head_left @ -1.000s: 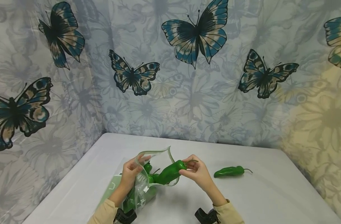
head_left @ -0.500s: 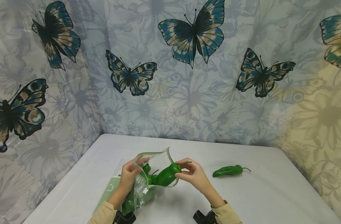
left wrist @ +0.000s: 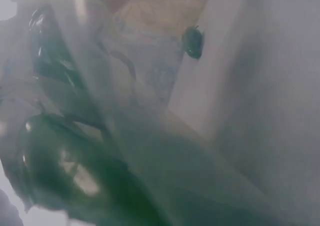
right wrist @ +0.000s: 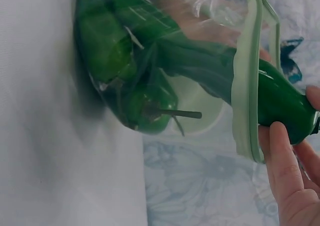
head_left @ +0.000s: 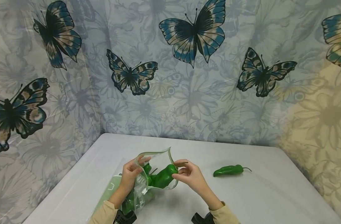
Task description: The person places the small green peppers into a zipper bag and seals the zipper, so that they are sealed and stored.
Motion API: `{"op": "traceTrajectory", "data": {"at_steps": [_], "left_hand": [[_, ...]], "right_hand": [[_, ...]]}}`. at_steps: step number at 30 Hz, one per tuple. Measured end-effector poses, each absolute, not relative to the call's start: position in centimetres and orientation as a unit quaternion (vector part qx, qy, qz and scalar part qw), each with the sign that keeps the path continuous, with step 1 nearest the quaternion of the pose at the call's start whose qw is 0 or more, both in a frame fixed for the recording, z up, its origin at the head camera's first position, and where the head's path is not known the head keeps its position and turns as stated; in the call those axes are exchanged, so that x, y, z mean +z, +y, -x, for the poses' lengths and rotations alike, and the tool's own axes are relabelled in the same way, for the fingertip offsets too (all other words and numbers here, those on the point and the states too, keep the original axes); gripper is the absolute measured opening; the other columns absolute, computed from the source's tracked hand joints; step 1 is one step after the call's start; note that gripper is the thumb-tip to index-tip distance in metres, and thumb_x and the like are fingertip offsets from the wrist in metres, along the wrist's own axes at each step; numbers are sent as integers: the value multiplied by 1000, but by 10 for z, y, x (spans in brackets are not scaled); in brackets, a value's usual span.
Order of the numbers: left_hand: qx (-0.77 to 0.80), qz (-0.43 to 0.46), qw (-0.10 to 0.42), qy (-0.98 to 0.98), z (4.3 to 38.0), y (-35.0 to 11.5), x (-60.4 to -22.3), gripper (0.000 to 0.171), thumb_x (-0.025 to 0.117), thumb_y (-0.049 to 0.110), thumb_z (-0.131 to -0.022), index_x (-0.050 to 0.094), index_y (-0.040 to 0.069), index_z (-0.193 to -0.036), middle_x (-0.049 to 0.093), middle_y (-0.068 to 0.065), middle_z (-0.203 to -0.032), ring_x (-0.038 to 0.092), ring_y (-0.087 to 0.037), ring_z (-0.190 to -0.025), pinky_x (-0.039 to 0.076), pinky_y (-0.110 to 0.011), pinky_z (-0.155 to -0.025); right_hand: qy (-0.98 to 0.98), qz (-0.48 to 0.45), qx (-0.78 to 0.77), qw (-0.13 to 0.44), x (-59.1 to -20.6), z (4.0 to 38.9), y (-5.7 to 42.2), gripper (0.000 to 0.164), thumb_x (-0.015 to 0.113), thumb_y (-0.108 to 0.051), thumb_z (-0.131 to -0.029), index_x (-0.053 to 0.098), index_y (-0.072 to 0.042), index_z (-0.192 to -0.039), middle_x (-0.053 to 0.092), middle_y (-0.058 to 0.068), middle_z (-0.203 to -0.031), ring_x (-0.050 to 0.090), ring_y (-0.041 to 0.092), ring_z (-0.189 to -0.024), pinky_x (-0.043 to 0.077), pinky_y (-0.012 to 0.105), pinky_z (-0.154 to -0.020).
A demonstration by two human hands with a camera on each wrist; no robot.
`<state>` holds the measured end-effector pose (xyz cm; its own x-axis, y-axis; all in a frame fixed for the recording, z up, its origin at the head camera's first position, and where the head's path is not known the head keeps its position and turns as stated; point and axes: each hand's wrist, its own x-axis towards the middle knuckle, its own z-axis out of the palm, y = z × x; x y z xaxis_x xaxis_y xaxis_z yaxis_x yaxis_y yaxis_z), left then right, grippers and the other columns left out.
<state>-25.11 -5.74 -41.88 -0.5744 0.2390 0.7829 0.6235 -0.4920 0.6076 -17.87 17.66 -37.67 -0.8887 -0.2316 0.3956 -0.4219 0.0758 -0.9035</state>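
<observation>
My left hand [head_left: 130,171] grips the left rim of a clear zip bag [right wrist: 246,86] with a pale green edge, its mouth spread wide. Fingers of my right hand [head_left: 188,175] pinch the stem end of a green pepper [head_left: 164,176], which lies partly inside the bag mouth. In the right wrist view that pepper passes through the green rim, its body within the plastic. Several other green peppers [right wrist: 147,104] fill the bag. Plastic and peppers [left wrist: 75,166] blur most of the left wrist view.
One loose green pepper [head_left: 228,170] with a curved stem lies on the white table [head_left: 265,193] to the right. A light green flat area [head_left: 110,188] shows beside my left forearm. Butterfly-print cloth [head_left: 187,102] hangs behind the table.
My right hand has moved left and slightly down, sliding the pepper deeper into the bag. My left hand keeps its grip on the rim. The loose pepper stays put.
</observation>
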Motion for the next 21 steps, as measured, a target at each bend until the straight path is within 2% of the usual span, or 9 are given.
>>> {"op": "traceTrajectory", "data": {"at_steps": [2, 4, 9, 11, 14, 16, 19, 21], "left_hand": [[-741, 441, 130, -489, 251, -58, -419, 6, 60, 26, -87, 61, 23, -82, 61, -5, -111, 52, -20, -108, 30, -28, -90], [-742, 442, 129, -488, 251, -58, -418, 5, 60, 26, -87, 62, 22, -85, 60, -6, -111, 52, -20, -108, 31, -29, -86], [-743, 443, 125, -485, 251, -58, -418, 6, 60, 25, -87, 63, 20, -89, 60, -6, -112, 51, -20, -108, 31, -28, -90], [-744, 442, 124, -484, 250, -58, -418, 4, 60, 25, -87, 63, 22, -86, 60, -6, -112, 51, -21, -109, 29, -29, -94], [-745, 444, 124, -482, 251, -56, -417, 5, 60, 25, -87, 62, 23, -82, 61, -6, -111, 51, -21, -108, 30, -28, -92], [-746, 447, 124, -478, 251, -56, -418, 6, 60, 24, -87, 64, 20, -89, 60, -7, -111, 51, -22, -108, 31, -28, -87], [-747, 448, 119, -476, 250, -56, -418, 23, 60, 24, -87, 63, 15, -107, 60, -7, -112, 51, -20, -108, 31, -29, -83], [-749, 449, 116, -474, 250, -56, -419, 34, 59, 23, -87, 58, 11, -119, 60, -7, -112, 51, -20, -109, 31, -29, -85]], "right_hand": [[-726, -223, 647, 70, -378, 179, 175, 36, 68, -1, -77, 53, 7, -109, 54, 23, -104, 60, 19, -75, 50, 30, -64], [-726, -219, 648, 64, -379, 179, 174, 35, 68, -1, -77, 53, 7, -107, 55, 22, -103, 61, 20, -75, 50, 30, -64], [-743, -189, 640, 53, -380, 178, 171, 34, 69, -4, -78, 55, 4, -108, 56, 18, -104, 62, 20, -77, 50, 31, -66], [-748, -176, 638, 48, -381, 178, 170, 34, 69, -5, -78, 56, 3, -109, 56, 16, -105, 62, 21, -79, 50, 32, -68], [-752, -163, 637, 42, -380, 177, 171, 35, 69, -6, -79, 57, 2, -110, 56, 15, -108, 61, 24, -83, 50, 32, -69], [-754, -158, 637, 35, -380, 176, 171, 36, 69, -7, -79, 57, 2, -111, 55, 15, -109, 61, 25, -86, 50, 31, -71], [-758, -155, 633, 26, -380, 177, 171, 37, 69, -8, -79, 56, 3, -113, 55, 15, -110, 59, 26, -91, 49, 30, -72], [-760, -162, 629, 24, -380, 177, 171, 37, 68, -8, -80, 56, 4, -113, 55, 16, -111, 58, 27, -94, 49, 29, -73]]}}
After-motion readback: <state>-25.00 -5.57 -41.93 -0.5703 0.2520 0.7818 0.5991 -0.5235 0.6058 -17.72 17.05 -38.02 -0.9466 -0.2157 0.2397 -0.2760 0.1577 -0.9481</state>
